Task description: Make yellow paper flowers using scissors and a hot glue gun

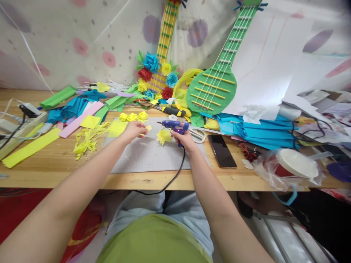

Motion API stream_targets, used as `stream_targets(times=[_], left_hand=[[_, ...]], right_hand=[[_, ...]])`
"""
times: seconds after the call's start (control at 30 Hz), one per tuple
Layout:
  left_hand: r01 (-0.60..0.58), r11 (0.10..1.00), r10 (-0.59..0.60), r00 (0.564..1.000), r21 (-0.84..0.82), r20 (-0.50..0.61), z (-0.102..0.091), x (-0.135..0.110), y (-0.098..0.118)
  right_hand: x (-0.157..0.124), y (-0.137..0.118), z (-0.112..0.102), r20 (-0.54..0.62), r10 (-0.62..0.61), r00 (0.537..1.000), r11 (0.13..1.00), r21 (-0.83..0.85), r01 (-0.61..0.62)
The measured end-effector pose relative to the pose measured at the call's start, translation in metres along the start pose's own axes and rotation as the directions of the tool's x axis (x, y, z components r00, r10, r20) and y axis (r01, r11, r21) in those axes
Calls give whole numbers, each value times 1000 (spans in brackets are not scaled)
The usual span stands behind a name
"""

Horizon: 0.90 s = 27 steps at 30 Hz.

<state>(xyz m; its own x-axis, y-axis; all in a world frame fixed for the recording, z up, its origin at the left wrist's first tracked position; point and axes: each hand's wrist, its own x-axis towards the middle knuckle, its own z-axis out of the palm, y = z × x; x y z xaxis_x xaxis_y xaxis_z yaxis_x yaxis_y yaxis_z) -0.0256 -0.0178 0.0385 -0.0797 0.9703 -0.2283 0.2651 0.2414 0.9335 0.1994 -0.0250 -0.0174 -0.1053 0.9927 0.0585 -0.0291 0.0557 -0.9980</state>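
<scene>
In my right hand [184, 138] is a blue glue gun [175, 126] with a small red light, its nozzle pointing left. My left hand [135, 130] pinches a small piece of yellow paper [148, 128], just left of the nozzle. Between my hands, a star-shaped yellow paper flower [163, 136] lies on the grey cutting mat [137, 159]. Behind my left hand sits a row of yellow paper roses [132, 117]. Beside the left wrist is a flat yellow sheet [116, 128]. White-handled scissors [197, 135] lie right of the glue gun.
A phone [222, 151] lies to the right, near a bagged cup [290, 164]. Yellow scraps [89, 138] and paper strips cover the left side, by a power strip [24, 128]. A green paper lute [212, 89] and a flowered yellow one [164, 44] lean at the back. The gun's black cord [175, 177] hangs over the edge.
</scene>
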Motion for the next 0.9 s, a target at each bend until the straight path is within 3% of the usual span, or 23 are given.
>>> stream_targets(times=[0.13,0.4,0.9], left_hand=[[-29,1000,29,1000,11,-2,10,-3,7],[-81,994,83,996,76,-29,17,-1,12],[-106,983,105,994,148,12,18,-6,13]], right_hand=[[-1,2,0,28,9,1000,996,-92,-7],[-1,0,1,18,31,999,992,-122,-29],[2,3,1,19,34,999,998,-59,-33]])
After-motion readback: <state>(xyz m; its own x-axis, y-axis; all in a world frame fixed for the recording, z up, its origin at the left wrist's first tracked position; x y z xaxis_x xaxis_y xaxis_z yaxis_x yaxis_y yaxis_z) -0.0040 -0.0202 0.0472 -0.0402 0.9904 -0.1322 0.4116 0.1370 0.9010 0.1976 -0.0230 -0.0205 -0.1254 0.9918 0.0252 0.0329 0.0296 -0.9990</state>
